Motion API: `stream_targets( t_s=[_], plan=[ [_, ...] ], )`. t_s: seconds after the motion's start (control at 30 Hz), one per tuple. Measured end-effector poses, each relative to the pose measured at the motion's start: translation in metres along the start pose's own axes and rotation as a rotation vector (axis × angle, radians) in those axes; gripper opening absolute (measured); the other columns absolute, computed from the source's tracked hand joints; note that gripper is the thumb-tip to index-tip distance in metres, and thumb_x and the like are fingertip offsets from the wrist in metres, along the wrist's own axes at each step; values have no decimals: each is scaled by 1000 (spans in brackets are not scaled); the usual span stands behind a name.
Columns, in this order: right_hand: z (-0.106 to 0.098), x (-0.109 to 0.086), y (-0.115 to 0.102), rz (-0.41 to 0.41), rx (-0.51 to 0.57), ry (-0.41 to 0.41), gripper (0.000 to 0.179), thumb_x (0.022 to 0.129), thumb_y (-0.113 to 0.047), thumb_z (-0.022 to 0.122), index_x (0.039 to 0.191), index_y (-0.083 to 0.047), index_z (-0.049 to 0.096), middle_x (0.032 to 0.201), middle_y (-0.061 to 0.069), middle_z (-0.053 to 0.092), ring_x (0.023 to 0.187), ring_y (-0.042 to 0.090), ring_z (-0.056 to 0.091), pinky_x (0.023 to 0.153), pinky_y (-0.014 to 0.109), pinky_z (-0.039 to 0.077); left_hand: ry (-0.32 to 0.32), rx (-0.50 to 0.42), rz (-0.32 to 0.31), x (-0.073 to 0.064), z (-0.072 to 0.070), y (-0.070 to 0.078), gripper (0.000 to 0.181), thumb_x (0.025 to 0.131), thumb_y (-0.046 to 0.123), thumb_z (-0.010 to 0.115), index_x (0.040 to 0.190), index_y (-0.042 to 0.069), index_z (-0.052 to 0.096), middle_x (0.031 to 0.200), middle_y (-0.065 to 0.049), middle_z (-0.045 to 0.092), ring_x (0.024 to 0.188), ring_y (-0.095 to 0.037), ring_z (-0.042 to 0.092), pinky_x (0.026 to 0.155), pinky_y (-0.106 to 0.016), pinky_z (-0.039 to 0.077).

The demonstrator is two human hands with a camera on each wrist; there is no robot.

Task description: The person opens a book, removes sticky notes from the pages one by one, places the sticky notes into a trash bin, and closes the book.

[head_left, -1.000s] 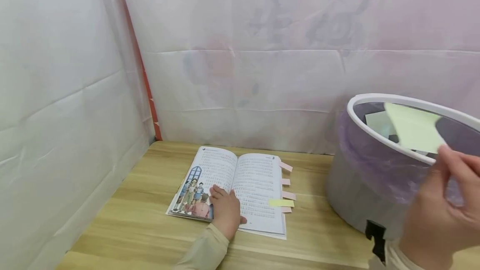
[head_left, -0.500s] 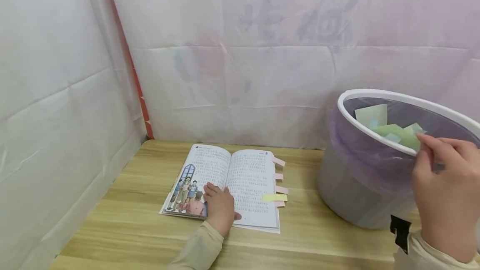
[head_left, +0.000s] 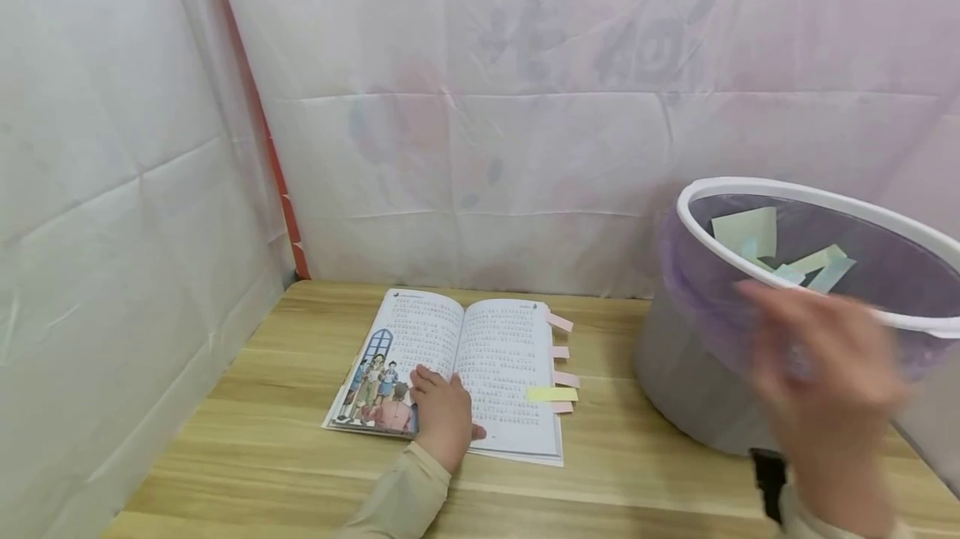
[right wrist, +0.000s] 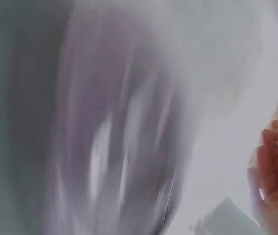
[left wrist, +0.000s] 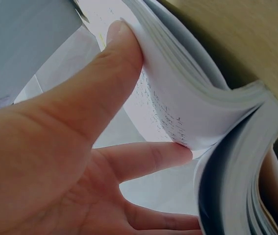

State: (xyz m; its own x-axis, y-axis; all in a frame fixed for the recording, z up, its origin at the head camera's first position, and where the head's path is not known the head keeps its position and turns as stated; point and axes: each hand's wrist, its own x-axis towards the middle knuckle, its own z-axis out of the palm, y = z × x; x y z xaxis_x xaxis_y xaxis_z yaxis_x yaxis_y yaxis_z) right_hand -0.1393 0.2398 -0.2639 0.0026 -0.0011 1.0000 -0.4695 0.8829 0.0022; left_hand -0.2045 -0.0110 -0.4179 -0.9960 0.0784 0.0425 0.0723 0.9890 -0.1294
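An open book [head_left: 506, 356] lies on the table, with printed text and a coloured picture on its left page. My left hand [head_left: 442, 418] rests across its lower middle; in the left wrist view the thumb [left wrist: 124, 54] presses one page and the spread fingers touch near the fold. Pink paper tabs [head_left: 560, 322] and a yellow tab [head_left: 551, 394] stick out from the right edge. Motion blurs my right hand [head_left: 832, 393], which hovers in front of the grey bin [head_left: 697, 381] with loosely bent fingers. No paper shows in it in the head view.
The bin has a white rim [head_left: 795, 187] and a purple plastic liner [head_left: 690, 281]. Pale green and bluish paper pieces [head_left: 750, 231] lie inside. Light sheeting [head_left: 480, 156] hangs behind and to the left of the wooden table [head_left: 270, 406].
The light green note that my right hand pinched over the bin has been let go and dropped inside. That hand has since moved left, towards the book. My left hand stays on the book.
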Motion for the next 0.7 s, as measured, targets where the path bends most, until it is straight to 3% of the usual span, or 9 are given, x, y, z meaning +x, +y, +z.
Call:
stream_targets(
  t_s=[0.07,0.13,0.23,0.27,0.33,0.47,0.7],
  plan=[
    [19,-21,-7,-203,114,-181,27,95,-14,53,86,2,73,78,17,66,67,39,55,71,37,46,10,1,-1,-1,-1,0,90,63,69,72,132,12,60,129,-39,48,121,-48,49,94,-46,49],
    [36,-50,-8,-322,209,-474,26,95,-11,49,87,1,71,79,12,64,71,32,57,67,40,45,22,9,-6,-1,-1,0,89,63,70,71,131,13,61,128,-38,49,121,-48,50,94,-46,49],
    [57,-99,-1,-377,183,-844,7,85,-5,62,86,-2,69,83,5,62,77,22,57,67,36,47,27,14,-9,-1,-1,0,90,62,70,72,131,14,61,128,-38,49,121,-47,50,94,-45,49],
    [62,-114,1,-382,146,-935,3,81,-5,68,84,-4,67,83,4,61,78,20,56,67,34,46,24,12,-9,-1,-1,0,90,62,69,72,132,13,60,129,-38,49,121,-47,50,94,-45,49],
    [70,-137,6,-373,79,-1067,14,74,-7,78,80,-6,65,83,2,59,78,19,54,66,33,44,18,6,-8,-1,-1,1,90,62,69,72,132,13,60,129,-39,48,121,-48,50,94,-46,49],
    [79,-160,12,-327,11,-1169,23,73,-14,82,78,-7,61,88,4,61,81,21,54,67,35,44,12,-2,-10,-1,1,2,91,60,69,73,131,13,61,128,-39,49,120,-49,50,94,-47,49],
    [87,-165,15,-346,21,-1145,17,73,-2,76,76,-7,60,86,3,61,78,20,53,62,31,41,13,5,-12,2,3,2,91,62,70,72,131,13,61,129,-38,48,121,-49,49,94,-46,49]
  ],
)
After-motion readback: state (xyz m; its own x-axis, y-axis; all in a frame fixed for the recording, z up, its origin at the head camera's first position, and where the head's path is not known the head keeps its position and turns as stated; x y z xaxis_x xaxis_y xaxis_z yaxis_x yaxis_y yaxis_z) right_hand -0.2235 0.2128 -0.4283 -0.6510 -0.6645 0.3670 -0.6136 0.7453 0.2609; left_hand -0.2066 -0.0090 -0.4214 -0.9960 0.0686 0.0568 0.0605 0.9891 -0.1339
